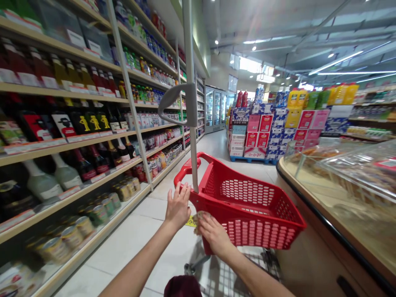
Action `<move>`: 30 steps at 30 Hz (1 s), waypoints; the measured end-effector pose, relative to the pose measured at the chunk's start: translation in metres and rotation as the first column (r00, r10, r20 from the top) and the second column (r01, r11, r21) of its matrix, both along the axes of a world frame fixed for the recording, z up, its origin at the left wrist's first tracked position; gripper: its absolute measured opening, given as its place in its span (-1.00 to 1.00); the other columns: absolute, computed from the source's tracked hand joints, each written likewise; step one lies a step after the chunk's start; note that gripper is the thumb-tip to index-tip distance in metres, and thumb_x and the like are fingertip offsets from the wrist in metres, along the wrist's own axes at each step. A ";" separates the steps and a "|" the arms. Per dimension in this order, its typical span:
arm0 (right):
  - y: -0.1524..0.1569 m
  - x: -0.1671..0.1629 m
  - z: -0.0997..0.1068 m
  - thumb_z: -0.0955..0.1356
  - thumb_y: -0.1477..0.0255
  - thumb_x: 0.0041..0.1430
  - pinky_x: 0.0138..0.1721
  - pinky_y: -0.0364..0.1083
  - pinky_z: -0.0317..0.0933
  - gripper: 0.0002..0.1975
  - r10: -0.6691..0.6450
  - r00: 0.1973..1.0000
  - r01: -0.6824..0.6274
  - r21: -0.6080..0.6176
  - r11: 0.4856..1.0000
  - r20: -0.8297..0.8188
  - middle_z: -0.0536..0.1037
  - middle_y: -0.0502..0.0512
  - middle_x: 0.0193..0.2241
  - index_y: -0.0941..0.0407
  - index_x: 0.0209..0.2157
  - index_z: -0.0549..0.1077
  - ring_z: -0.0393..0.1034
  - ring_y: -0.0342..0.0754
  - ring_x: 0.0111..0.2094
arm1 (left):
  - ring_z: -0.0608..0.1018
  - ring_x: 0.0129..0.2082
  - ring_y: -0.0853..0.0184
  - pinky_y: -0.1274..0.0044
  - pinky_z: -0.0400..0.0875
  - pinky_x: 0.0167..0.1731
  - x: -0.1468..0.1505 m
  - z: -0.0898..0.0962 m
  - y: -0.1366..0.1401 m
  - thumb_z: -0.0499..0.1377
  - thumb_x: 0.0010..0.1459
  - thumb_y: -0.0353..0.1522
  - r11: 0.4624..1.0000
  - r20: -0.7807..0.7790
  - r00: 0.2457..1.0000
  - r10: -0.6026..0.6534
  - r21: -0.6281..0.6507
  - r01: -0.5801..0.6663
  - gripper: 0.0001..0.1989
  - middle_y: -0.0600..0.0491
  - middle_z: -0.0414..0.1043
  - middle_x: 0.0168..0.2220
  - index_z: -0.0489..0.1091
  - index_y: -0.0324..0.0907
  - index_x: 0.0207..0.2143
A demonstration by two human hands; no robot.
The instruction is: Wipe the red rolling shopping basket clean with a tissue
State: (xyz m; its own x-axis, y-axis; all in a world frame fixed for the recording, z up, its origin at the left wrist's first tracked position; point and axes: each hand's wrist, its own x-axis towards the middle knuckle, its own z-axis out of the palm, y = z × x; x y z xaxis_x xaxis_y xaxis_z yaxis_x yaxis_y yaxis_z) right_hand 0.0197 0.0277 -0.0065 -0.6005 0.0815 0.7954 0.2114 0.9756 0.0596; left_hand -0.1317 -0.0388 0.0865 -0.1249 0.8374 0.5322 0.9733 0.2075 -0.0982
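A red plastic shopping cart [260,218] stands in front of me, its basket pointing to the right. My left hand [178,208] is at the near end of the cart's red handle [183,171], fingers curled over its edge. Lower down, my right hand [215,235] presses a crumpled brownish cloth [202,216] against the near side of the cart's frame. Part of the cloth is covered by the fingers. From the handle end a grey metal pole [193,156] rises, with a grey loop grip [177,105] on it. A yellow label [191,222] shows partly between the hands.
Shelves [71,144] of bottles and cans line the left. To the right is a display counter [324,198] with clear-covered food, close to the basket. Stacked drink cartons [256,134] stand on a blue pallet ahead. Tiled floor [148,227] runs between.
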 end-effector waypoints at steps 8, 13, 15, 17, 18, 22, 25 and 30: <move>0.012 0.001 0.044 0.13 0.58 0.15 0.02 0.06 0.10 -0.63 -0.277 0.955 0.242 -0.260 0.935 -0.106 0.32 0.13 0.00 0.13 -0.03 0.31 0.04 -0.01 0.11 | 0.37 -0.19 0.23 0.24 -0.04 0.01 -0.002 0.032 0.018 -0.01 0.04 -0.21 0.998 0.017 0.998 -0.059 -0.030 0.059 -0.76 0.01 0.40 -0.31 0.34 -0.14 -0.35; 0.033 -0.016 0.044 0.19 0.54 0.10 -0.10 0.06 0.18 -0.63 -0.372 0.928 0.356 -0.275 0.893 -0.005 0.38 0.18 -0.05 0.12 -0.02 0.30 0.21 0.03 -0.02 | 0.37 -0.30 0.30 0.39 0.10 -0.12 -0.006 0.039 0.029 -0.03 0.05 -0.13 0.989 0.020 0.993 -0.114 -0.090 0.115 -0.70 0.06 0.36 -0.44 0.32 -0.14 -0.50; 0.044 0.006 0.026 0.17 0.57 0.11 -0.11 0.03 0.19 -0.66 -0.358 0.932 0.339 -0.202 0.919 -0.065 0.41 0.13 -0.09 0.08 -0.09 0.35 0.23 -0.01 -0.04 | 0.36 -0.31 0.31 0.41 0.09 -0.15 -0.009 0.040 0.027 -0.02 0.03 -0.10 0.987 0.035 0.992 -0.122 -0.097 0.124 -0.69 0.07 0.36 -0.45 0.33 -0.12 -0.50; 0.059 0.045 0.006 0.15 0.62 0.10 -0.09 0.04 0.18 -0.65 -0.367 0.923 0.352 -0.133 0.927 -0.116 0.43 0.09 -0.11 0.06 -0.14 0.38 0.23 -0.03 -0.03 | 0.36 -0.32 0.31 0.40 0.07 -0.17 -0.010 0.043 0.025 -0.02 0.02 -0.08 0.986 0.069 0.990 -0.120 -0.109 0.127 -0.67 0.09 0.35 -0.46 0.35 -0.09 -0.49; 0.067 0.068 -0.004 0.14 0.64 0.09 -0.08 0.07 0.17 -0.63 -0.397 0.910 0.384 -0.115 0.916 -0.120 0.43 0.08 -0.10 0.06 -0.14 0.38 0.23 -0.01 -0.02 | 0.35 -0.33 0.31 0.40 0.06 -0.19 -0.011 0.044 0.024 -0.02 0.01 -0.06 0.985 0.089 0.990 -0.112 -0.121 0.122 -0.67 0.10 0.35 -0.46 0.36 -0.08 -0.49; 0.090 0.128 -0.022 0.11 0.71 0.01 -0.09 0.10 0.19 -0.53 -0.534 0.836 0.509 -0.186 0.840 -0.125 0.44 0.10 -0.11 0.05 -0.13 0.38 0.22 -0.01 0.00 | 0.35 -0.35 0.30 0.40 0.06 -0.24 -0.009 0.049 0.025 -0.02 -0.04 -0.03 0.982 0.114 0.992 -0.059 -0.172 0.078 -0.64 0.09 0.34 -0.49 0.39 -0.06 -0.50; 0.083 0.101 -0.010 0.10 0.73 -0.03 -0.08 0.09 0.21 -0.50 -0.518 0.844 0.463 -0.299 0.834 -0.138 0.43 0.13 -0.11 0.11 -0.12 0.39 0.22 -0.01 0.00 | 0.35 -0.34 0.27 0.40 0.07 -0.25 -0.001 0.048 0.029 -0.03 -0.02 -0.04 0.986 0.071 0.997 -0.025 -0.165 0.037 -0.63 0.07 0.34 -0.49 0.39 -0.08 -0.50; 0.046 0.015 0.035 0.12 0.67 0.01 0.00 0.04 0.17 -0.54 -0.331 0.922 0.238 -0.382 0.893 -0.199 0.39 0.13 -0.06 0.15 -0.07 0.35 0.18 -0.03 0.02 | 0.37 -0.34 0.24 0.37 0.11 -0.24 0.033 0.037 0.030 -0.03 0.03 -0.14 0.995 0.026 0.999 -0.040 -0.096 0.042 -0.70 0.05 0.34 -0.47 0.38 -0.10 -0.43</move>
State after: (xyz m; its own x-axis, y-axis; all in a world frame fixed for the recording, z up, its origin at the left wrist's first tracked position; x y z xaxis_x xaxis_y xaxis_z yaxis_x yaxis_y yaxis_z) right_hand 0.0349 0.0735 0.0281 -0.2920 0.5142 0.8065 0.4455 0.8193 -0.3610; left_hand -0.0990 -0.0086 0.1233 -0.1012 0.8893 0.4460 0.9830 0.1583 -0.0927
